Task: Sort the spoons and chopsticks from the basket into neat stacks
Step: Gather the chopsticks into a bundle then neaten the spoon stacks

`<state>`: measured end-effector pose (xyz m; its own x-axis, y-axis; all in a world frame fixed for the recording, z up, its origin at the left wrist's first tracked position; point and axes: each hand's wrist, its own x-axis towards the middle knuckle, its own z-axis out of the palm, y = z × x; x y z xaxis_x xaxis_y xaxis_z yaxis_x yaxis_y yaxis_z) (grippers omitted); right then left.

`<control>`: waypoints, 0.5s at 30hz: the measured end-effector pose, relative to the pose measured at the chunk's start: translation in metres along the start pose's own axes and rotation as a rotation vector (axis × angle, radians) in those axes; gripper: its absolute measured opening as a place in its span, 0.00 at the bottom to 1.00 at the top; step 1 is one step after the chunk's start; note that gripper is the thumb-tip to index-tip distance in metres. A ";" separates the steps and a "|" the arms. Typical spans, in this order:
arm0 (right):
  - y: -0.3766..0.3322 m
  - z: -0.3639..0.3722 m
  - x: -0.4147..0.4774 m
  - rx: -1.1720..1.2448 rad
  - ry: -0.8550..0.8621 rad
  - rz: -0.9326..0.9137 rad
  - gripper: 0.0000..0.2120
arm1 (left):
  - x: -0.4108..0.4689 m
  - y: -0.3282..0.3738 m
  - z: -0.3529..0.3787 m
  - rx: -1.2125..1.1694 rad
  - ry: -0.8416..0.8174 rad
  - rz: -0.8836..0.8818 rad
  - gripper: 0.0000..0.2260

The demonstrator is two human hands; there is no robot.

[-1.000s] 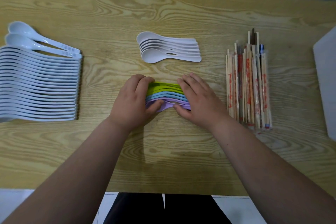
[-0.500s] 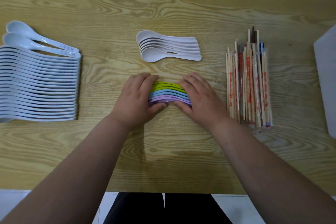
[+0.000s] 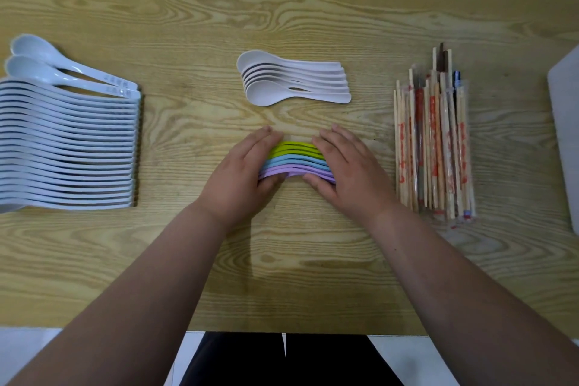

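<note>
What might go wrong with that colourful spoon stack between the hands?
The coloured spoons seem to stand on edge, held at both ends by the left hand and right hand; releasing unevenly may topple or fan them. The right hand is close to the chopsticks, so a sideways pull-back might nudge that pile.
</note>
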<state>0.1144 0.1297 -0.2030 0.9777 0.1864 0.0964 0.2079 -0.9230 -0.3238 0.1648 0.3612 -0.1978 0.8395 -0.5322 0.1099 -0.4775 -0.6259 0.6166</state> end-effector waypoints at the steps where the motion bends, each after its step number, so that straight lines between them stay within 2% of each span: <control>1: 0.000 0.000 0.000 0.011 0.002 0.008 0.32 | 0.000 0.000 0.000 -0.004 0.000 0.003 0.27; 5: -0.001 0.001 -0.001 0.014 0.019 0.013 0.31 | 0.001 0.002 -0.002 -0.028 0.002 0.026 0.28; 9: 0.000 0.002 -0.001 0.020 -0.016 0.017 0.30 | 0.000 -0.001 0.002 0.019 0.030 0.036 0.25; 15: -0.001 -0.004 0.000 -0.021 -0.055 0.007 0.32 | 0.004 0.004 -0.001 0.106 0.044 0.062 0.28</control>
<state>0.1145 0.1296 -0.1991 0.9793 0.1981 0.0420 0.2014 -0.9309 -0.3048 0.1662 0.3572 -0.1937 0.8169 -0.5478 0.1806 -0.5516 -0.6504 0.5222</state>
